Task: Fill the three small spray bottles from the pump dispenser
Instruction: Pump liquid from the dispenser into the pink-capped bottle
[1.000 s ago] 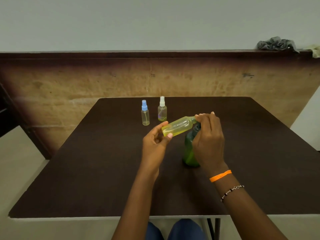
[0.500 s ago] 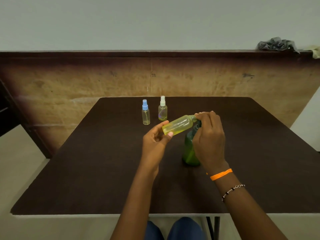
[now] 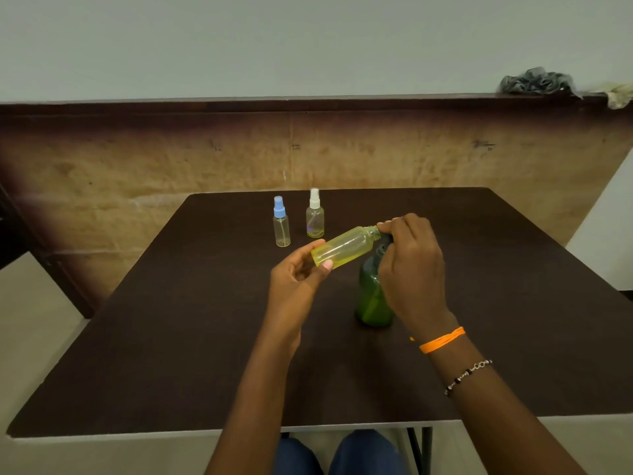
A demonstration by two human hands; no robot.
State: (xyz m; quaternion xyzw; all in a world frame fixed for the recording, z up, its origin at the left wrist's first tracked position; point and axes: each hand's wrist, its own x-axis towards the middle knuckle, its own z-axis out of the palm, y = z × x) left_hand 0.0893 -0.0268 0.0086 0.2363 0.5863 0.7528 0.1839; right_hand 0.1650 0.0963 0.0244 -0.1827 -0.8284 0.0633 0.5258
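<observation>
Left grip [image 3: 301, 279] around unlabelled yellow bottle [image 3: 346, 246]

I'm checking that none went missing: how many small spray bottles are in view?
3. A clear bottle with a blue spray cap and a clear bottle with a white spray cap stand at the far side of the table; an uncapped yellowish plastic bottle is tilted in the left hand.

three small spray bottles [image 3: 344, 247] [image 3: 281, 222] [image 3: 314, 214], one green pump dispenser [image 3: 371, 296], two hands [image 3: 297, 279] [image 3: 412, 269].
</observation>
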